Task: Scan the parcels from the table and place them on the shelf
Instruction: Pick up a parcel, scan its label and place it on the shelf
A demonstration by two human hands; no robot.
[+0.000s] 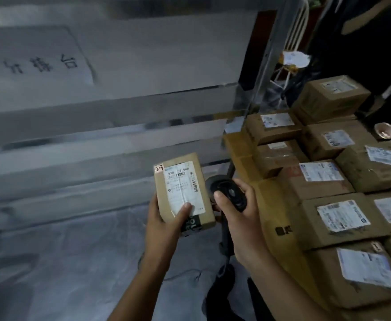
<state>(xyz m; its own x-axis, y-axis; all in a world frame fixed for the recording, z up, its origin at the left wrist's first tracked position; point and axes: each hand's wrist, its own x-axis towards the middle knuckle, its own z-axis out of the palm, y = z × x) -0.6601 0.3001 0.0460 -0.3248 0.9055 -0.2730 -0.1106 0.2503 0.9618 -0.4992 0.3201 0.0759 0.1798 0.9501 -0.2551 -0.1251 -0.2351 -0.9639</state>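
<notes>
Our left hand (164,218) comes up from the bottom centre of the frame and grips a small brown parcel (180,188). The thumb presses on the lower part of its white label (184,186) and the fingers curl behind the box. The parcel stands nearly upright in mid-air at the centre of the frame, label toward us, with a small handwritten tag (160,169) reading "2-3" at its upper left corner.

Just right of it, our right hand (236,218) is clenched round a dark handheld scanner (230,193), thumb lying over its top. The scanner's head sits close beside the parcel's right edge; we cannot tell whether they touch.

Along the right side of the frame lie many stacked parcels (340,216), brown boxes with white labels facing up, and the surface beneath them is mostly hidden.

Across the left and upper frame runs a grey metal shelf (120,107), blurred, with a white sheet (37,59) bearing dark characters at the upper left.
</notes>
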